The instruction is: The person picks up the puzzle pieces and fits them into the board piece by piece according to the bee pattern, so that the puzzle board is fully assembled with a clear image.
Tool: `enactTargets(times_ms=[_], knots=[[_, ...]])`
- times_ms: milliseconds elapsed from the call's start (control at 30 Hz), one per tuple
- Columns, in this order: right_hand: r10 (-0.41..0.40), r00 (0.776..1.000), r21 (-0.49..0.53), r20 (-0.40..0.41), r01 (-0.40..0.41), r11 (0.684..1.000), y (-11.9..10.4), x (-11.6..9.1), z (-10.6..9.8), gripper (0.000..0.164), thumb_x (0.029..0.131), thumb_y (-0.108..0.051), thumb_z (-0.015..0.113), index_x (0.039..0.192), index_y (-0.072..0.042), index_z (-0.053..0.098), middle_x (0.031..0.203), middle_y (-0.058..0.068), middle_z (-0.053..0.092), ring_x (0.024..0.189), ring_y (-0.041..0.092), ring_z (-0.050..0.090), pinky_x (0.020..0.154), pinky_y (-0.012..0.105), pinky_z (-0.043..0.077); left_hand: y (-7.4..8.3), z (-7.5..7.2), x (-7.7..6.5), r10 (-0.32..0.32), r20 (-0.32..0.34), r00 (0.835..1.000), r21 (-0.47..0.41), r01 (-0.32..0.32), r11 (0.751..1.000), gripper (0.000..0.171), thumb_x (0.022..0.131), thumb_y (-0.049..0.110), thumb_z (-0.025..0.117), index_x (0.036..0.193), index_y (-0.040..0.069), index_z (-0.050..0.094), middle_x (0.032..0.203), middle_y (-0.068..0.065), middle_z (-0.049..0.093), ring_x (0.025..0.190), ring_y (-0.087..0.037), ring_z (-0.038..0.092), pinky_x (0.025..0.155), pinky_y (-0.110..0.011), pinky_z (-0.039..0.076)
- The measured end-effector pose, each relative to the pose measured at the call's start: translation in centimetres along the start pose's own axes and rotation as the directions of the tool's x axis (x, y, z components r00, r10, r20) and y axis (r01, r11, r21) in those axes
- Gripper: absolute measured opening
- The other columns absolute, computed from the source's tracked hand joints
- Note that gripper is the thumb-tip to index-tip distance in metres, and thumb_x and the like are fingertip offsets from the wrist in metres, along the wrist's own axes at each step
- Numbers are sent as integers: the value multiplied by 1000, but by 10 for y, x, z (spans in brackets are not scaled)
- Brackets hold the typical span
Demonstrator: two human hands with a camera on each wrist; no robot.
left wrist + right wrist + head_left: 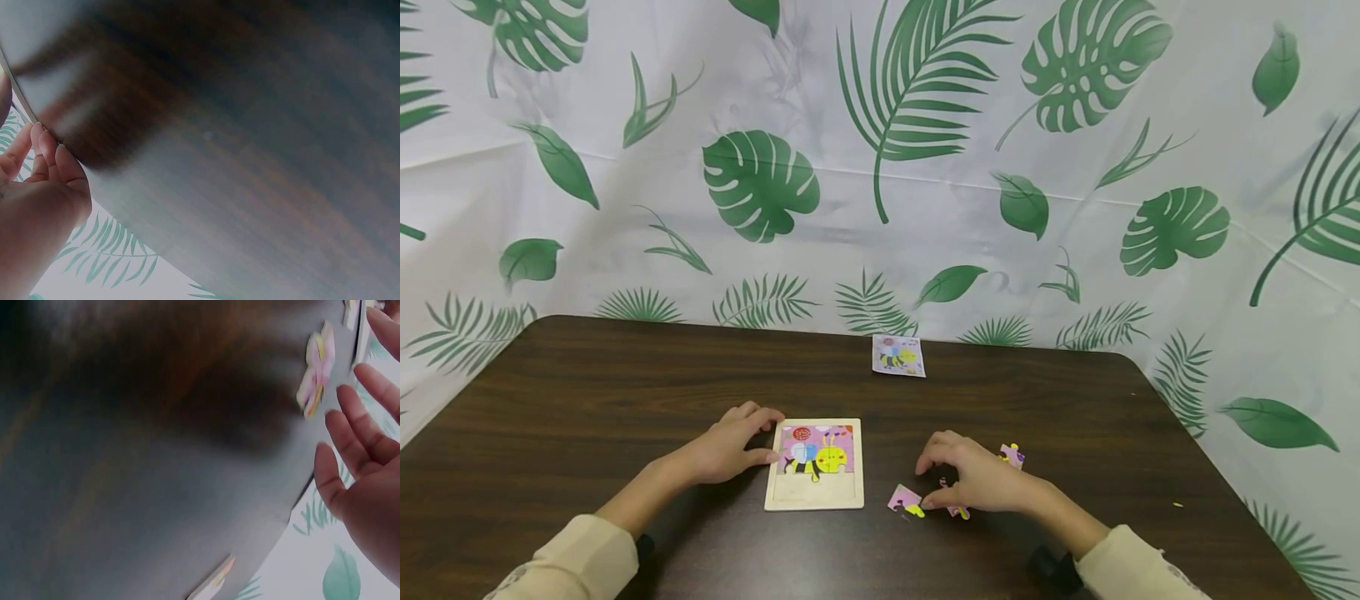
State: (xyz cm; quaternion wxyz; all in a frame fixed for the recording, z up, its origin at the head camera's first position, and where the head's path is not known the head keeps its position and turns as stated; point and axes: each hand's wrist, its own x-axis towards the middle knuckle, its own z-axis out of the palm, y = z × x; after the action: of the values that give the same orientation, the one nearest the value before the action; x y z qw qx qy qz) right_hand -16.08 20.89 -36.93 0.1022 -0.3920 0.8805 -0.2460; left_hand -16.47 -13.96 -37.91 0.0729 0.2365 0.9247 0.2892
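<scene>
In the head view, a wooden tray puzzle lies flat; its upper part is filled with a yellow bee picture and its lower part is bare wood. My left hand touches its left side, fingertips at the upper corner and thumb lower on the edge. To the right, my right hand hovers over loose puzzle pieces with fingers spread. One pink and yellow puzzle piece lies by the thumb tip; another piece is partly hidden under the hand. In the right wrist view, the fingers are apart beside a pink puzzle piece.
Behind the right hand lies another puzzle piece. A small picture card with the same bee rests near the far edge of the dark wooden table. A white leaf-patterned cloth hangs behind. Dark bands sit at both wrists.
</scene>
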Motion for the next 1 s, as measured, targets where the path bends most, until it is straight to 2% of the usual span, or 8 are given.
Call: enactTargets(times_ms=[133, 300, 433, 533, 700, 833, 1000], knots=[[31, 999, -50, 4, -31, 998, -6, 1, 6, 28, 74, -37, 75, 90, -18, 61, 93, -13, 48, 91, 7, 44, 83, 38, 33, 0, 0, 0, 0, 0, 1000, -1, 0, 1000, 43, 83, 21, 67, 118, 4, 51, 100, -5, 47, 95, -27, 44, 81, -47, 38], [22, 1000, -89, 9, -21, 996, -12, 4, 11, 31, 72, -40, 75, 89, -19, 60, 91, -13, 46, 90, 7, 42, 80, 34, 31, -1, 0, 0, 6, -3, 1000, 3, -6, 1000, 42, 83, 21, 67, 118, 5, 51, 100, -5, 47, 95, -27, 44, 81, -47, 38], [6, 1000, -95, 29, -3, 995, -14, 5, 11, 25, 75, -33, 74, 91, -18, 61, 93, -13, 48, 92, 7, 43, 80, 33, 31, -2, 1, 0, 10, -4, 1000, 3, -10, 1000, 42, 83, 21, 67, 118, 5, 51, 99, -4, 47, 94, -27, 43, 80, -47, 38], [-13, 999, -95, 42, 17, 995, -14, 6, 10, 19, 78, -22, 73, 94, -17, 63, 94, -12, 50, 95, 8, 45, 79, 34, 32, -2, 1, 0, 8, -4, 1000, 4, -8, 1000, 41, 83, 22, 67, 118, 5, 51, 99, -4, 46, 94, -26, 43, 80, -46, 38], [-18, 998, -93, 58, 24, 995, -14, 7, 6, 24, 80, -9, 70, 102, -18, 66, 99, -9, 52, 99, 10, 45, 77, 34, 30, -2, 1, 0, 0, -4, 1000, 4, 0, 1000, 42, 83, 21, 67, 119, 6, 50, 100, -5, 47, 95, -27, 43, 81, -47, 38], [-2, 999, -79, 45, 6, 997, -13, 7, 5, 23, 81, -19, 70, 104, -18, 64, 100, -8, 52, 98, 10, 46, 77, 34, 30, -1, 1, 0, -1, -3, 1000, 3, 1, 1000, 42, 83, 21, 67, 119, 5, 50, 101, -5, 47, 95, -27, 43, 82, -48, 38], [6, 1000, -81, 1, -6, 997, -11, 7, 7, 26, 78, -32, 72, 95, -16, 62, 95, -9, 51, 93, 9, 46, 76, 32, 30, -1, 0, 0, -10, -2, 1000, 3, 10, 1000, 42, 83, 21, 67, 118, 5, 50, 101, -5, 47, 96, -27, 43, 82, -48, 38]])
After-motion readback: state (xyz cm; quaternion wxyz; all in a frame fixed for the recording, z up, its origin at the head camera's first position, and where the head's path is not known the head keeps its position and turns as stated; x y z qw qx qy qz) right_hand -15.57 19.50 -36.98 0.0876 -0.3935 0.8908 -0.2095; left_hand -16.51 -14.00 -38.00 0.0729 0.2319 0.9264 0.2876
